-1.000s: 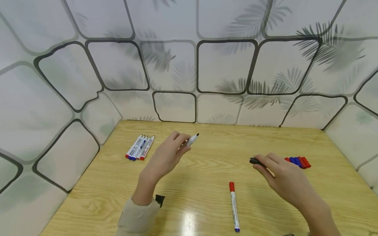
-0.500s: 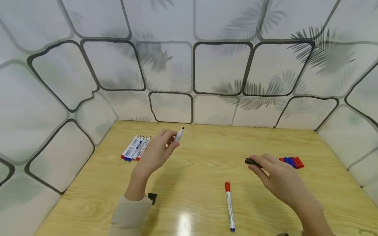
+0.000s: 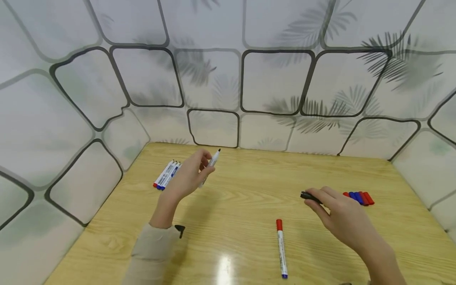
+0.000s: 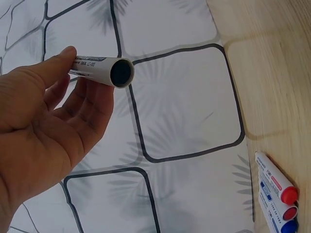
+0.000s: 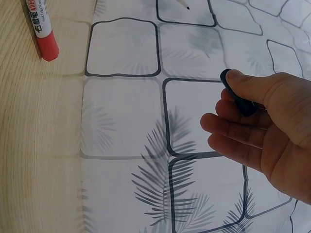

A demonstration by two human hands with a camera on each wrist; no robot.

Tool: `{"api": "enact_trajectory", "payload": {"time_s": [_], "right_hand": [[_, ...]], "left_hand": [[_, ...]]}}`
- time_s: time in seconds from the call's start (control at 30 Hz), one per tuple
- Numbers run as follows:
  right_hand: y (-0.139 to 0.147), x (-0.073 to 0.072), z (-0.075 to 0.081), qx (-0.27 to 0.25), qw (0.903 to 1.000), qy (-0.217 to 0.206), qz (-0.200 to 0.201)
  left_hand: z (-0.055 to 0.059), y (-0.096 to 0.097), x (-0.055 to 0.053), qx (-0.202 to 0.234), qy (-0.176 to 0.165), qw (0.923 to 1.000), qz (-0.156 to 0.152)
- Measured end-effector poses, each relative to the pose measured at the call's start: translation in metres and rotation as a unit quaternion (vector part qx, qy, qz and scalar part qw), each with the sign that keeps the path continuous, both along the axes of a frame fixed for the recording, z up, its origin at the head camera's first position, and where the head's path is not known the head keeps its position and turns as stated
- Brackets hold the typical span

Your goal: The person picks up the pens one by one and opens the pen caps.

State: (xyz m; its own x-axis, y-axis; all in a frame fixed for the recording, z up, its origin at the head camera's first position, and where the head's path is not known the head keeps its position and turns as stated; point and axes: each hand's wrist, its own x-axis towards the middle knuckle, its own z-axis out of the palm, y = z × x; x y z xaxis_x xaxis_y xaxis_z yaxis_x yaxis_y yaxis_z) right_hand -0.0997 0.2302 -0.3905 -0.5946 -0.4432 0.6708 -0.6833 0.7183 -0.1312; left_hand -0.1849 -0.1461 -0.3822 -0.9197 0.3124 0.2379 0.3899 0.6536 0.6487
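My left hand (image 3: pixel 189 173) pinches an uncapped whiteboard marker (image 3: pixel 213 158) above the table, its black tip pointing up and away. In the left wrist view the dark end of that marker (image 4: pixel 99 70) faces the camera, with thumb and fingers around the white barrel. Over on the right, my right hand (image 3: pixel 343 211) holds a black marker cap (image 3: pixel 309 196) between thumb and fingers; the right wrist view shows the same cap (image 5: pixel 239 94). Between the hands and nearer to me lies a capped marker (image 3: pixel 281 247) with a red cap and a blue end.
Several uncapped markers (image 3: pixel 166 174) lie in a row at the left, partly hidden by my left hand. Several red and blue caps (image 3: pixel 360 198) lie in a row just beyond my right hand. A patterned wall (image 3: pixel 267 83) borders the wooden table (image 3: pixel 242 221).
The left hand has moved left with the marker toward the marker row, and the marker's tip has turned more upward. My right hand keeps the cap in nearly the same place.
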Motion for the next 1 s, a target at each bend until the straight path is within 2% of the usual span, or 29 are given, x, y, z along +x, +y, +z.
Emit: {"api": "enact_trajectory", "payload": {"time_s": [0.27, 0.53, 0.8, 1.0], "right_hand": [[0.002, 0.002, 0.002, -0.001, 1.0000, -0.005, -0.003], [0.003, 0.004, 0.002, -0.001, 1.0000, -0.006, 0.001], [0.006, 0.004, 0.003, -0.010, 0.9999, -0.004, 0.005], [0.006, 0.005, 0.005, -0.015, 0.9998, -0.007, 0.013]], "left_hand": [[-0.002, -0.012, -0.013, -0.003, -0.022, 0.9997, 0.010], [-0.003, -0.021, -0.019, -0.016, -0.050, 0.9981, 0.033], [-0.011, -0.027, -0.031, -0.027, -0.075, 0.9960, 0.041], [-0.020, -0.034, -0.040, -0.067, -0.096, 0.9919, 0.049]]}}
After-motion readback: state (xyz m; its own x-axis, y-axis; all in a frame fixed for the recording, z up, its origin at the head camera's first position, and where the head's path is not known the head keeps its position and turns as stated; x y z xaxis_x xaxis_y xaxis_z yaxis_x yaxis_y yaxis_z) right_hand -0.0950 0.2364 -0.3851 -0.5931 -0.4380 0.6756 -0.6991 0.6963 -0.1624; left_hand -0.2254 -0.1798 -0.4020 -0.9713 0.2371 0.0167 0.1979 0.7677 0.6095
